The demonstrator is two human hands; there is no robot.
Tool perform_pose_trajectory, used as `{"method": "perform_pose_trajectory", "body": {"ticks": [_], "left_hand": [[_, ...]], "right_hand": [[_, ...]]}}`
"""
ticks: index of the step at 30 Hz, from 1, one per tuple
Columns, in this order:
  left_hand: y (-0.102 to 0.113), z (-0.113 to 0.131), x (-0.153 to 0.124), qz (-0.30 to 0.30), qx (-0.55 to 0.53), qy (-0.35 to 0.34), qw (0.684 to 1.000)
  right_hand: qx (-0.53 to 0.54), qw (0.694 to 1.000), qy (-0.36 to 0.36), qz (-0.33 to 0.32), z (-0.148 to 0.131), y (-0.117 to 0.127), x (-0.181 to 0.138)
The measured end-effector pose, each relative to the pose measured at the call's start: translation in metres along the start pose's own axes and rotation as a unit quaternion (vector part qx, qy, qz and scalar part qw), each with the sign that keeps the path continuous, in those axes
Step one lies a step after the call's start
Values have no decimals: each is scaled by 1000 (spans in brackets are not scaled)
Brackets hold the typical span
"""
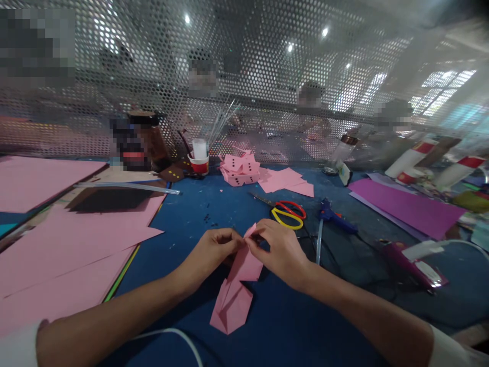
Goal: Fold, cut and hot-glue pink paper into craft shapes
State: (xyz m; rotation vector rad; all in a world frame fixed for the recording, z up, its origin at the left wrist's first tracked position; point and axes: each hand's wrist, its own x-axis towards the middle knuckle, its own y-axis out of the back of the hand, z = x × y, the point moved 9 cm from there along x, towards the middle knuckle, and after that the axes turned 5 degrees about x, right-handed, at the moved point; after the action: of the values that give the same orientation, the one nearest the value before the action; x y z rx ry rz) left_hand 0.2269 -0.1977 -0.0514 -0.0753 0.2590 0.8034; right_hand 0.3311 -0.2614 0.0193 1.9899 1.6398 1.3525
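Between my two hands a folded piece of pink paper (247, 266) is held up above the blue table (183, 255). My left hand (217, 250) pinches its upper left edge. The fingertips of my right hand (278, 247) close on the top of the same piece, where a small flap sticks up. Below it, a second folded pink part (231, 306) with creased panels hangs or lies toward me; whether both are one strip I cannot tell. Just beyond my right hand lie scissors (288, 214) with red and yellow handles.
Large pink sheets (76, 244) cover the left side. A pink folded box (240, 171) with black dots and loose pink pieces (288, 181) are at the back. A blue glue gun (336, 216), purple paper (408, 204) and a magenta device (414, 265) with cords lie right. Perforated metal screen (260, 66) behind.
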Motion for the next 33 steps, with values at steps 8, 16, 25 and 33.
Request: {"method": "perform_pose_trajectory", "body": {"ticks": [8, 16, 25, 33], "left_hand": [[-3, 1, -2, -29, -25, 1, 999], [-2, -3, 1, -35, -32, 1, 999], [1, -5, 1, -41, -47, 11, 998], [1, -2, -1, -54, -53, 4, 997]], "right_hand": [[-54, 996, 69, 6, -14, 0, -3], [-111, 987, 111, -44, -21, -5, -6], [-169, 972, 145, -70, -25, -9, -11], [-167, 972, 153, -63, -26, -8, -14]]}}
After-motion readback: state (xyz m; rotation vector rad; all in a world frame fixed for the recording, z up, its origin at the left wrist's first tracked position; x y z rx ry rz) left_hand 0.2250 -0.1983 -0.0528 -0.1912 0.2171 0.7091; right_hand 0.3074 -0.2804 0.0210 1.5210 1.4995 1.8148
